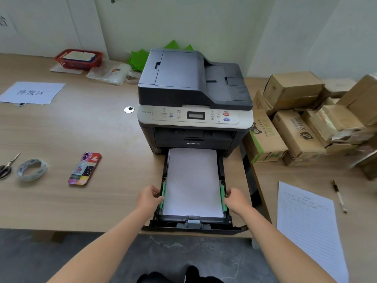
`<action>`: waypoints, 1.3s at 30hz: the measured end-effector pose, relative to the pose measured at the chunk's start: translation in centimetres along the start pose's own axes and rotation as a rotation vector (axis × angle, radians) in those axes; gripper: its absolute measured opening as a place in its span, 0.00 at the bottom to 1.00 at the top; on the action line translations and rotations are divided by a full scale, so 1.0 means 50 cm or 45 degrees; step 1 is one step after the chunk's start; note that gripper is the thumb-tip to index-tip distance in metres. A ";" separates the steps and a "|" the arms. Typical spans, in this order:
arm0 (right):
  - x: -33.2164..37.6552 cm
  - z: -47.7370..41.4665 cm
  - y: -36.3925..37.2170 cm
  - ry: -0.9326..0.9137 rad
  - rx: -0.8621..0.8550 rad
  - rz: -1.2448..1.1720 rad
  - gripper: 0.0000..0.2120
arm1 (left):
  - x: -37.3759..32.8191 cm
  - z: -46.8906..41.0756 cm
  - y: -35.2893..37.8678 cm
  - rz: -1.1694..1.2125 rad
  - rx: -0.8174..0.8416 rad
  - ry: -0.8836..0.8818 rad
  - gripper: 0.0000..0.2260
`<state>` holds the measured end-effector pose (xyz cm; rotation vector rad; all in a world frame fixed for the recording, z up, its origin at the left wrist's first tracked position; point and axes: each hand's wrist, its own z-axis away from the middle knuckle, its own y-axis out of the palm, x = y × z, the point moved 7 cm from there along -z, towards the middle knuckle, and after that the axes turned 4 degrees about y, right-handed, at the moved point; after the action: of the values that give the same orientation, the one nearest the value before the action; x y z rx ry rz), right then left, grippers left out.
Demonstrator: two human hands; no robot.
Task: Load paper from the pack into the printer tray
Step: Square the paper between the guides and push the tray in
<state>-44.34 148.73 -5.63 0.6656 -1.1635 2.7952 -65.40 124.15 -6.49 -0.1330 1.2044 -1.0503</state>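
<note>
A dark grey and white printer (193,92) stands on the wooden table. Its black paper tray (191,228) is pulled out toward me over the table's front edge. A stack of white paper (192,180) lies flat inside it between two green side guides. My left hand (150,198) grips the tray's left wall at the left green guide (162,194). My right hand (234,200) grips the right wall at the right green guide (223,196). No paper pack is in view.
Left of the printer lie a phone (84,168), a tape roll (31,169), scissors (7,167), a printed sign (31,92) and a red basket (78,58). Cardboard boxes (302,119) crowd the right side. A lined sheet (310,227) and a pen (339,196) lie at right front.
</note>
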 end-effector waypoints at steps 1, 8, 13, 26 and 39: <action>-0.001 0.000 0.001 0.008 -0.026 -0.020 0.20 | 0.000 0.003 0.002 0.020 -0.001 0.011 0.10; -0.002 0.009 -0.008 0.036 -0.168 -0.085 0.13 | -0.013 0.026 0.005 -0.233 -0.019 0.246 0.05; 0.001 0.019 -0.003 0.027 -0.138 -0.058 0.14 | -0.013 0.036 0.010 -0.216 -0.042 0.169 0.06; 0.028 0.046 0.001 0.081 -0.180 -0.164 0.09 | -0.005 0.056 0.039 0.575 0.028 -0.290 0.23; 0.001 0.050 0.025 -0.055 -0.054 0.103 0.19 | -0.025 0.021 0.047 -0.040 0.254 -0.086 0.23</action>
<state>-43.69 146.10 -4.87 0.6936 -1.2821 2.8265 -63.15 125.88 -6.58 -0.0317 1.0333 -1.1784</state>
